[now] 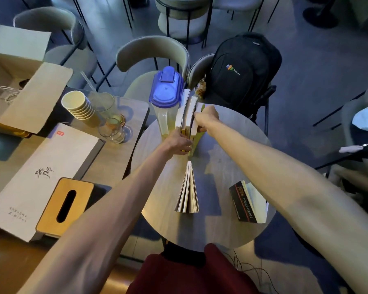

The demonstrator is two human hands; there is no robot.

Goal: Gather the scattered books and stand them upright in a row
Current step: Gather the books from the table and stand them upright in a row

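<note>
On the round grey table (219, 230) a row of upright books (187, 111) stands at the far side, leaning against a clear pitcher with a blue lid (167, 90). My left hand (179, 145) grips the near end of the row at its yellow spines. My right hand (206, 118) presses on the right side of the row, fingers wrapped over the outer book. Nearer me a pale book (188, 189) stands upright with its pages fanned open, untouched. A black-covered book (248, 201) lies at the table's right edge.
A rectangular table on the left holds a stack of paper cups (77, 105), glasses (112, 128), a white flat box (40, 172), a wooden tissue box (65, 205) and an open carton (19, 81). A black backpack (242, 71) sits on a chair behind the books.
</note>
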